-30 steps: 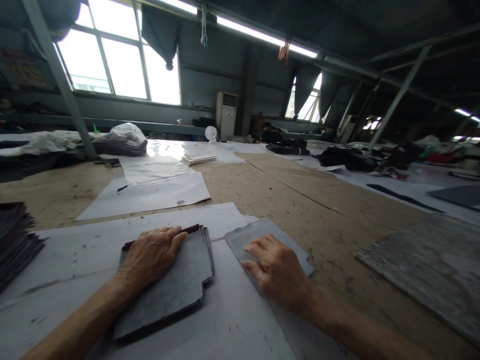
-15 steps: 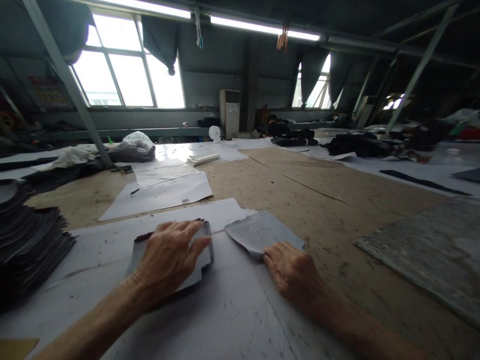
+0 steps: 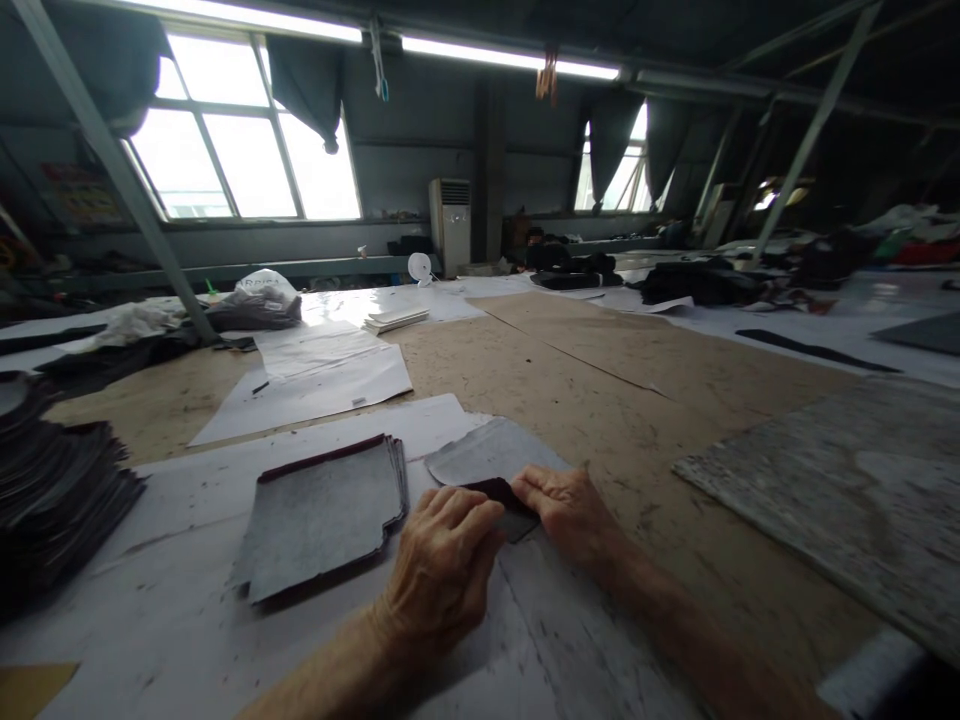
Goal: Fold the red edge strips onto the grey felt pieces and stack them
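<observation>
A grey fabric piece [image 3: 487, 452] lies on the white paper in front of me, its near edge turned up to show a dark underside. My right hand [image 3: 559, 505] pinches that piece at its right part. Close beside it, my left hand [image 3: 450, 550] has its fingers closed at the near edge of the dark part; the fingertips are partly hidden. To the left sits a stack of grey pieces [image 3: 322, 515] with dark edges, touched by neither hand. A taller pile of dark pieces [image 3: 67, 490] stands at the far left.
White sheets [image 3: 330, 385] and a small paper stack [image 3: 396, 319] lie farther back on brown paper [image 3: 600, 400]. A mottled grey slab [image 3: 840, 490] is at the right. A metal pole [image 3: 124, 185] rises at the left, near a plastic bag [image 3: 262, 298].
My left hand has left the grey stack and moved right, next to my right hand. The fabric's near edge is now turned up, showing its dark side. The view has shifted slightly.
</observation>
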`<state>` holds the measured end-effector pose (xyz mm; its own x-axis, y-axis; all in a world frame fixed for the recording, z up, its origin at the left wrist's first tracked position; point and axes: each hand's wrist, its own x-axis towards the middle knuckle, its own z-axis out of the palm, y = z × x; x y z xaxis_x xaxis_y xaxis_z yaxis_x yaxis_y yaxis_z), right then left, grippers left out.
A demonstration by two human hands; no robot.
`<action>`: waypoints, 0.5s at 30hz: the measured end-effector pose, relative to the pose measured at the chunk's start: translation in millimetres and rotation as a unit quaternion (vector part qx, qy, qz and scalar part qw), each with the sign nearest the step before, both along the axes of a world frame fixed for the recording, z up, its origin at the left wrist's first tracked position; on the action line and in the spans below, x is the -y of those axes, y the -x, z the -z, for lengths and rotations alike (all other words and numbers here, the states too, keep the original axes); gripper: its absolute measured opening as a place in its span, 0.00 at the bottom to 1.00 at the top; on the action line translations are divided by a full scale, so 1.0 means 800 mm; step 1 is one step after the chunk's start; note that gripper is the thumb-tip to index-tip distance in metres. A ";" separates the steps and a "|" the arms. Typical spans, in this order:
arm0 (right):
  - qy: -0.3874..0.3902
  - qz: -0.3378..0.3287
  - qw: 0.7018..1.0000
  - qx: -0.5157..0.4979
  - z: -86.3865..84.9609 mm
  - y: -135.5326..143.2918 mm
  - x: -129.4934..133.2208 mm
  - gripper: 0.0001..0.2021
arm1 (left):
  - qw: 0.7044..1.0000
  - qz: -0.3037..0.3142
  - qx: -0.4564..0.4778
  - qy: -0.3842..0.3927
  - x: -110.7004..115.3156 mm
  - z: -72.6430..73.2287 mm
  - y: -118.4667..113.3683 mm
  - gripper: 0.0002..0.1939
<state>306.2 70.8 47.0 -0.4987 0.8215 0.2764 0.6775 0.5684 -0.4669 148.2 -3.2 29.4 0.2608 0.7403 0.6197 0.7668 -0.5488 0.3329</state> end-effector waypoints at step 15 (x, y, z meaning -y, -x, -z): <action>-0.101 -0.044 0.994 -0.004 0.038 0.021 -0.028 0.14 | 0.973 -0.189 -0.069 0.114 -0.037 0.017 0.016 0.21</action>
